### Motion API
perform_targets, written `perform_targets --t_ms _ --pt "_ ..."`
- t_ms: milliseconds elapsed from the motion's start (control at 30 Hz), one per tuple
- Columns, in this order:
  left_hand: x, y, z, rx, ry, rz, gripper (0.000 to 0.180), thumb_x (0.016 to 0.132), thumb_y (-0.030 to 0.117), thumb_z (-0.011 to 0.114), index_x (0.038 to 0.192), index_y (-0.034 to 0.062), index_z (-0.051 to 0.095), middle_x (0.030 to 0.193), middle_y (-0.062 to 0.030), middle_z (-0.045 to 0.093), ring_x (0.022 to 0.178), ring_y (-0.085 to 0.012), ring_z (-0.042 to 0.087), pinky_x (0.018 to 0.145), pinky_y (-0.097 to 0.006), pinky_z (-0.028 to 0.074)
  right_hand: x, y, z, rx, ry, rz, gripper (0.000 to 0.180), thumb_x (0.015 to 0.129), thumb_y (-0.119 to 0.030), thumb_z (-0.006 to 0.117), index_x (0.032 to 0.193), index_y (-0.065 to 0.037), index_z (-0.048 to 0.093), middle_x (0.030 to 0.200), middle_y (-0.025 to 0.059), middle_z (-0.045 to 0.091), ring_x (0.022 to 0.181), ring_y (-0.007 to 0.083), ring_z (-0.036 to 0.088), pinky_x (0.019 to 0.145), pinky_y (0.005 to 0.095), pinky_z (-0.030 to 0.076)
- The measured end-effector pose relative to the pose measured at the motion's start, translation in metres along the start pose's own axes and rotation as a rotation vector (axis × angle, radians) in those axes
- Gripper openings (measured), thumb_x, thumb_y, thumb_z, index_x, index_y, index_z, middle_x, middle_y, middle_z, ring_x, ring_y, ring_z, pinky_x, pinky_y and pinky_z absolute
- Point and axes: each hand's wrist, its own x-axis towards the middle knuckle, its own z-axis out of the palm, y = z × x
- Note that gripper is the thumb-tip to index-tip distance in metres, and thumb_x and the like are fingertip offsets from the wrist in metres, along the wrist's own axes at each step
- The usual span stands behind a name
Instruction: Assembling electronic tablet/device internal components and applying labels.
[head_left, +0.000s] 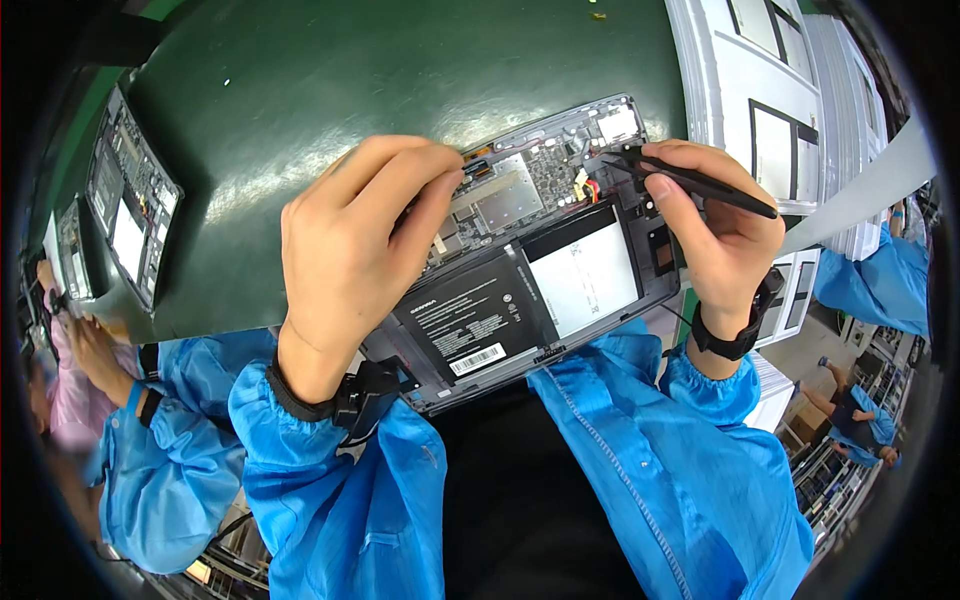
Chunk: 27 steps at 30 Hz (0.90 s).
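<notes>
An opened tablet or thin laptop body lies tilted at the table's near edge, its inside facing up. It shows a circuit board, a black battery with a white label, and a silvery-white panel. My left hand reaches over the board's left part, thumb and fingers pinched at its far edge; what they hold is hidden. In my right hand is a pair of black tweezers, tips pointing left over the board's right part. Red and yellow wires lie just below the tips.
Another opened device lies on the green table at the left, with a smaller one beyond it. White trays are stacked at the right. A co-worker's blue sleeve is close on my left; other people are at the right.
</notes>
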Motion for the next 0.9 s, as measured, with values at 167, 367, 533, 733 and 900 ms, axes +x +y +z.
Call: perform_targets --t_ms 167,367,533,733,900 --pt "-0.001 0.0 0.0 0.002 0.003 -0.011 0.013 0.083 -0.004 0.075 0.096 -0.0009 0.072 0.095 -0.0125 0.073 0.083 -0.0243 0.072 0.073 -0.031 0.056 -0.003 -0.004 -0.006 0.021 0.023 0.042 0.023 0.083 0.006 0.077 0.105 0.006 0.072 0.104 0.0155 0.075 0.095 0.0212 0.072 0.084 0.0308 0.058" --pt "0.0 0.001 0.0 0.006 -0.014 -0.023 0.013 0.083 -0.005 0.075 0.095 -0.0016 0.072 0.095 -0.0127 0.073 0.084 -0.0246 0.072 0.075 -0.031 0.056 0.001 -0.003 -0.005 -0.064 -0.071 -0.159 0.023 0.077 0.006 0.08 0.099 0.005 0.074 0.098 0.019 0.076 0.092 0.0271 0.074 0.081 0.0335 0.058" --pt "0.002 0.002 -0.001 0.002 -0.035 -0.029 0.013 0.083 -0.005 0.075 0.095 -0.0024 0.072 0.095 -0.0135 0.073 0.085 -0.0251 0.072 0.076 -0.031 0.055 0.005 -0.001 -0.003 -0.063 -0.105 -0.184 0.022 0.076 0.005 0.08 0.097 0.005 0.074 0.096 0.0191 0.076 0.089 0.0279 0.074 0.08 0.0345 0.057" --pt "0.002 0.002 -0.001 0.01 -0.042 -0.036 0.013 0.083 -0.006 0.075 0.095 -0.0026 0.071 0.095 -0.0134 0.072 0.086 -0.0252 0.072 0.077 -0.031 0.055 0.01 -0.004 -0.002 -0.092 -0.17 -0.202 0.022 0.074 0.005 0.081 0.095 0.003 0.075 0.095 0.0178 0.077 0.088 0.0293 0.074 0.079 0.0357 0.057" --pt "0.002 0.002 0.0 0.001 -0.043 -0.04 0.014 0.083 -0.006 0.074 0.096 -0.0026 0.071 0.095 -0.0136 0.072 0.086 -0.0254 0.072 0.078 -0.032 0.056 0.014 -0.001 -0.006 -0.105 -0.196 -0.256 0.023 0.074 0.004 0.082 0.095 0.002 0.075 0.095 0.0164 0.077 0.088 0.0293 0.074 0.079 0.0359 0.058"
